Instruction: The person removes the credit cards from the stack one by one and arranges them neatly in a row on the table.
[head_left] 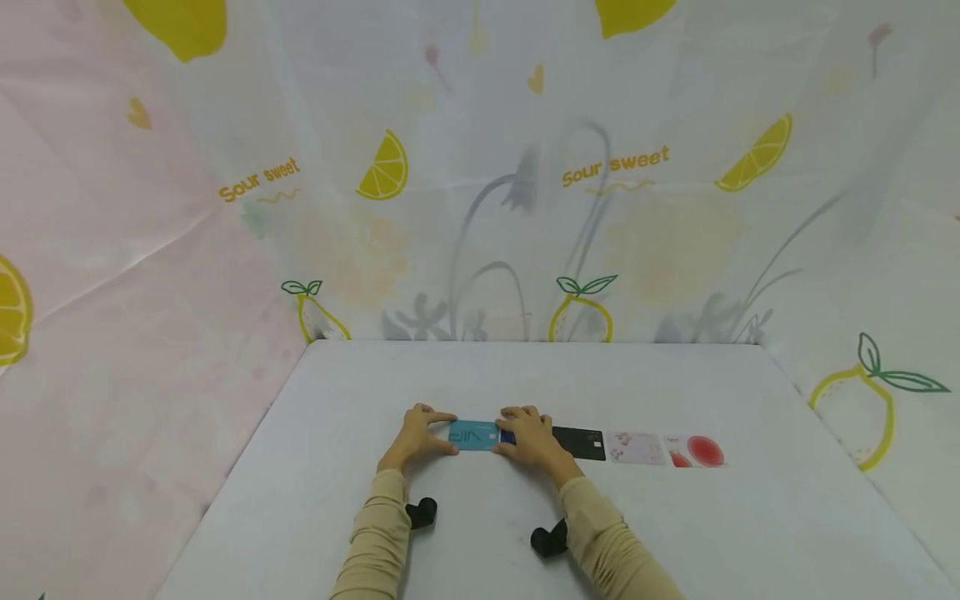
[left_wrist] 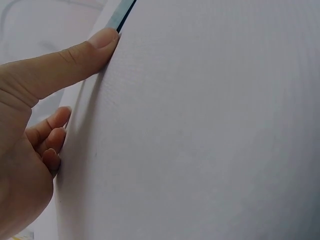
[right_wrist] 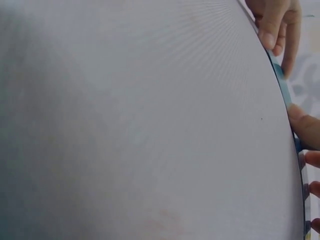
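Note:
A light blue card [head_left: 472,436] marked "VIP" lies flat on the white table at the left end of a row of cards. My left hand [head_left: 414,435] pinches its left end, thumb at the lower corner and a finger at the upper one. At its right end, my right hand [head_left: 534,440] holds it the same way. Under the right hand a dark blue card [head_left: 507,437] is mostly hidden. Rightward follow a black card [head_left: 577,443], a pale pink flowered card [head_left: 635,447] and a white card with red circles [head_left: 696,451]. Both wrist views catch only the blue card's edge [right_wrist: 283,85].
The white table [head_left: 360,375] ends at a backdrop cloth [head_left: 480,233] printed with lemons, which also rises on both sides. Black wrist-worn devices [head_left: 422,512] stick out inward from both beige sleeves [head_left: 375,533].

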